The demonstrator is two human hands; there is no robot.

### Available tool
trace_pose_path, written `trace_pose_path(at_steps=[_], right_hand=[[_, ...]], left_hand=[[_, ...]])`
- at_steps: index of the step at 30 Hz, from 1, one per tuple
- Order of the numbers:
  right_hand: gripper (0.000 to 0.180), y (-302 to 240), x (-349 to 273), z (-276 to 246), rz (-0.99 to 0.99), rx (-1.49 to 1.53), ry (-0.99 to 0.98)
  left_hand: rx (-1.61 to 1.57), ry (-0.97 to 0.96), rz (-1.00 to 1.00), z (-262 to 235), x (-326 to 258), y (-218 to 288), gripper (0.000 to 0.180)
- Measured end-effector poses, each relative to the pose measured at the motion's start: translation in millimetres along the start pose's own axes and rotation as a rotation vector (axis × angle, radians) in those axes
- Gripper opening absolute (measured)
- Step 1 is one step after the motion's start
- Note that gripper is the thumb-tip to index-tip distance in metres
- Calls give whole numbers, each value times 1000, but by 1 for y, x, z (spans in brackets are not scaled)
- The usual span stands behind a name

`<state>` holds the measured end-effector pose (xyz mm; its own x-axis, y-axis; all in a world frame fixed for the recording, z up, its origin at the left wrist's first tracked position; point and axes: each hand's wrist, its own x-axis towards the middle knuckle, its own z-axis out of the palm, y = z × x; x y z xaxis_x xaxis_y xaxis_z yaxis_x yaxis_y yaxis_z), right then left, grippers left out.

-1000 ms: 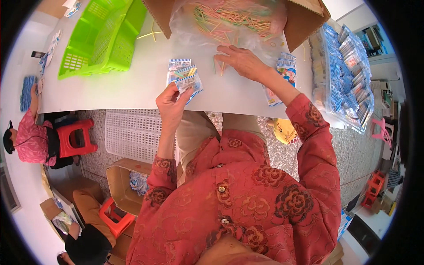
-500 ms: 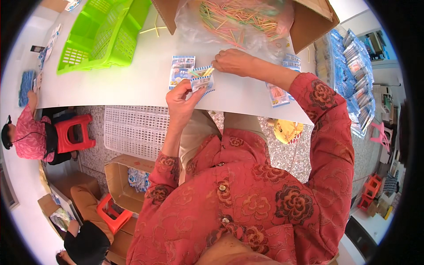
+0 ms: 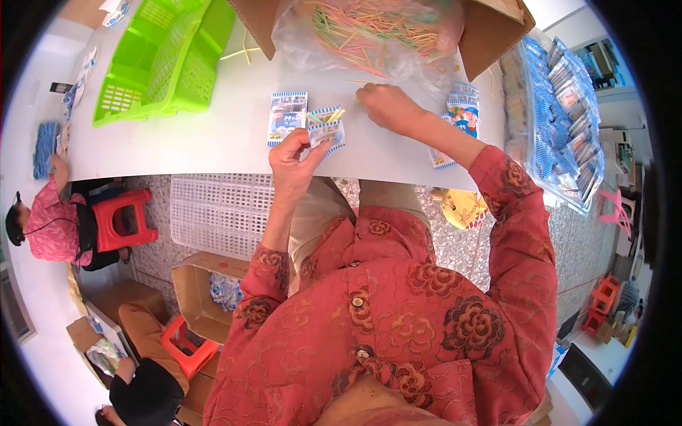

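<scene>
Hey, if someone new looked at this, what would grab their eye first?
Probably the bright green basket at the upper left of the white table, and the red flowered shirt filling the lower middle. Then the heap of pastel sticks in clear plastic at the top, and the small blue-and-white packet in the left hand, near the table's front edge.

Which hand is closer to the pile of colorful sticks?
Right. The right hand is just in front of the sticks; the left hand is farther away, to the left, holding a packet.
</scene>
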<state>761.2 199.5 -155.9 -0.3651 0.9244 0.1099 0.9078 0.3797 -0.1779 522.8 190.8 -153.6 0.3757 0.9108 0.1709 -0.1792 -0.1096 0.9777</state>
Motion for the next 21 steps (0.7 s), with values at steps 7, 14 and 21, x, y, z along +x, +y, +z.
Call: trace_pose_path(at_steps=[7, 14, 21], right_hand=[[8, -14, -10, -99, 270, 1205, 174], [6, -43, -19, -122, 1, 1303, 109], [7, -52, -17, -125, 9, 1074, 8]], left_hand=[[65, -47, 30, 5, 2, -1, 11], [105, -110, 55, 19, 2, 4, 12], [140, -184, 107, 17, 2, 7, 13]])
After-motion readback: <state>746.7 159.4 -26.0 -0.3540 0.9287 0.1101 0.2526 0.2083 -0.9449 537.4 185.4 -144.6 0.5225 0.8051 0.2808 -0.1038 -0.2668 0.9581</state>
